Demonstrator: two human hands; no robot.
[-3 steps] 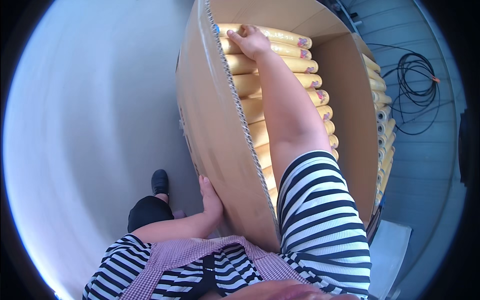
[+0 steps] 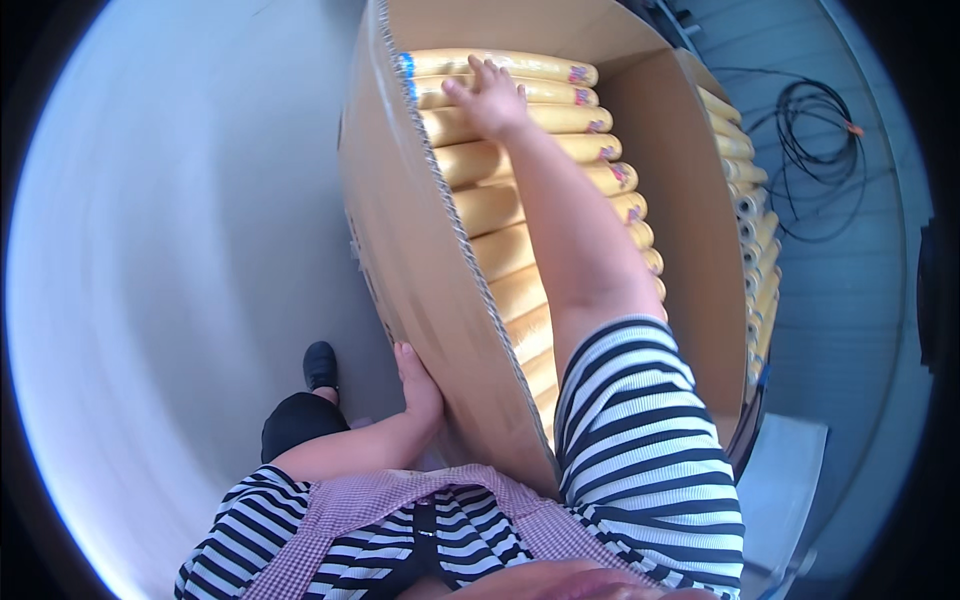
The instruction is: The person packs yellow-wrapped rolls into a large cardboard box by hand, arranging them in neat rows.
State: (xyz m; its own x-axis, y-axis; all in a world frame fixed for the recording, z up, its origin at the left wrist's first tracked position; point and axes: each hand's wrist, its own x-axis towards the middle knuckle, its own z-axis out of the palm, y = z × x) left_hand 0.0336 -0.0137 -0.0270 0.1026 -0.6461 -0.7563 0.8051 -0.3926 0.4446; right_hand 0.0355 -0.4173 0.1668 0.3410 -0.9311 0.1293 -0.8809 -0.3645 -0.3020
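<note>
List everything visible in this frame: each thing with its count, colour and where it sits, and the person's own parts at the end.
cardboard box: one, brown, open, centre of the view, filled with rolls.
rolls in the box: about ten visible, yellow, stacked lying flat inside the box.
rolls outside the box: a stack, exact count unclear, yellow, just past the box's right wall.
cable: one, black, coiled on the floor at upper right.
floor: grey, left of the box.
shoe: one, black, on the floor at lower left.
left hand: flat against the outside of the box's left wall.
right hand: reaching into the box, fingers on the upper rolls.
sleeves: black and white striped, lower edge.
</note>
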